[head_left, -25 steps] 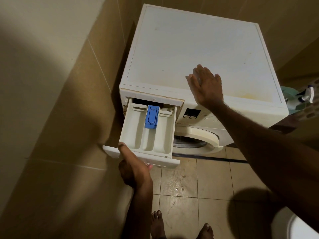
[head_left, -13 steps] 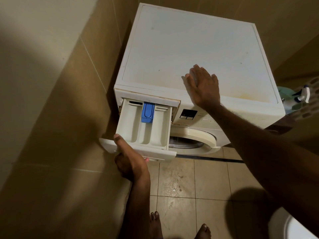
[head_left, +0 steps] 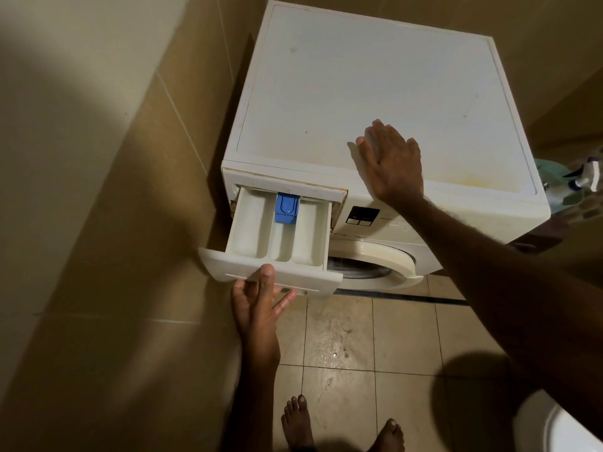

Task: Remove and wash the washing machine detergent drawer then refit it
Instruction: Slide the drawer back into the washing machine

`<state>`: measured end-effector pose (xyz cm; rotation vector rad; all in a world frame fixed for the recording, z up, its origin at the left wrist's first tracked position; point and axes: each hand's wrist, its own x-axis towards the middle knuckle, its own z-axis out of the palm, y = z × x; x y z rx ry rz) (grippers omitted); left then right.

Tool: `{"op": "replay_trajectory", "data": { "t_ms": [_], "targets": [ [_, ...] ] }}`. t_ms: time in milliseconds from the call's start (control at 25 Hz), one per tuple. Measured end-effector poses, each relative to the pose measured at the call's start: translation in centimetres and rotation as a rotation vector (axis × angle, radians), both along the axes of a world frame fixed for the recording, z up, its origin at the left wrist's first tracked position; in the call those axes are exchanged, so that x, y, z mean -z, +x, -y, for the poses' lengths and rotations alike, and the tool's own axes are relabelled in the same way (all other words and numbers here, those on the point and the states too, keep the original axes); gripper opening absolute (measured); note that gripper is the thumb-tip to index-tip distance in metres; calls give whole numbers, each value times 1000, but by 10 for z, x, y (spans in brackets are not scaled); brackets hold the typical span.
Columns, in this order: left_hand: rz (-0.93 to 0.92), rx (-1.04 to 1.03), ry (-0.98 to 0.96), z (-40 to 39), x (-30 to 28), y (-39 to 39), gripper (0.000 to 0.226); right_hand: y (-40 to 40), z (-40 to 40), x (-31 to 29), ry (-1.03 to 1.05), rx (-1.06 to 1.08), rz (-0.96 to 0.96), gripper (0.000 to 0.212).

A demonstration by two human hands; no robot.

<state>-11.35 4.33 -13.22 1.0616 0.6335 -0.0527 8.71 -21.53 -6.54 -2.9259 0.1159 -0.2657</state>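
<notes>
The white detergent drawer (head_left: 280,236) sticks partly out of the top left front of the white washing machine (head_left: 359,76). It has three compartments and a blue insert (head_left: 286,208) at the back of the middle one, half under the housing. My left hand (head_left: 257,305) is at the drawer's front panel, thumb straight on the panel face and fingers stretched under its lower edge. My right hand (head_left: 388,164) lies flat on the machine's top near the front edge, above the control panel.
A tiled wall (head_left: 130,190) runs close along the machine's left side. The round door (head_left: 375,262) sits below the drawer. A spray bottle (head_left: 584,177) stands to the right. A white rounded fixture (head_left: 561,425) is at the bottom right, and my bare feet (head_left: 300,422) are on the tiled floor.
The drawer has slid further into the machine, and the blue insert is now partly covered. My left hand has loosened from a curled grip to straight fingers at the panel. My right hand stayed flat.
</notes>
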Motion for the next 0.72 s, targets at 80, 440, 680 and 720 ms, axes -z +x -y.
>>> {"op": "replay_trajectory", "data": {
  "t_ms": [80,440,680,720],
  "targets": [
    [-6,-3,-3,2,0,15,67,-1,0,1,-28,-8,2,57],
    [13,31,-41,11,-2,46,64,1,3,4,-25,-3,-4,61],
    [28,88,-13,27,-13,111,75,1,2,4,41,-12,58,54],
    [21,95,-2,29,-15,123,72,1,2,5,48,-9,73,52]
  ]
}}
